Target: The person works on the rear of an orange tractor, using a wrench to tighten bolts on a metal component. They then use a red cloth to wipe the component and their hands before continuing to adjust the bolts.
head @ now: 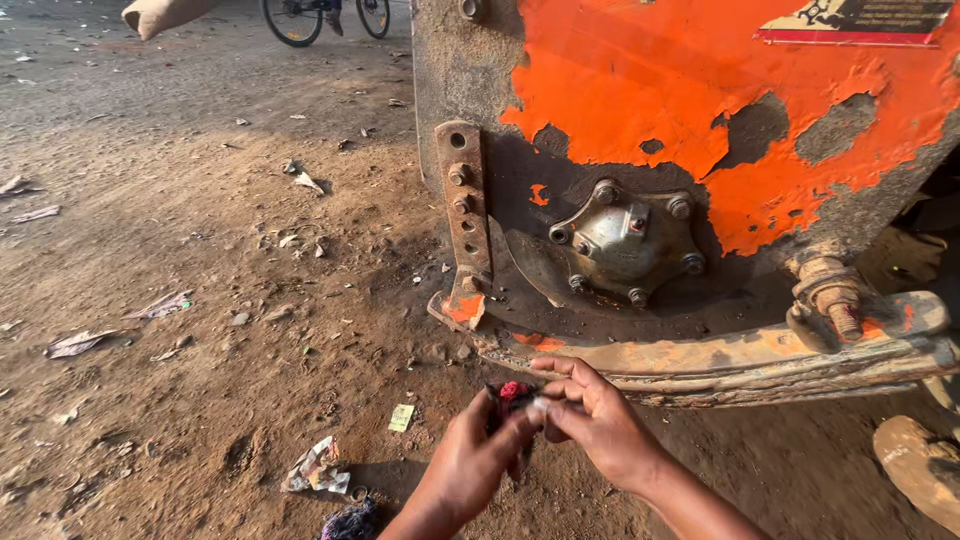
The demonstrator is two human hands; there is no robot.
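Nearest, the left hand (470,462) and the right hand (600,418) are meeting over the dirt ground (200,400), their fingers (560,385) closing together on a small dark rag with a red patch (512,395), which is hanging downward between them, the two hands about equally close to it. Just left, crumpled paper (315,468) is lying on the ground. Farther off, up and right of the rag, a bolted metal hub cover (625,240) is sitting on the peeling orange machine panel (700,80).
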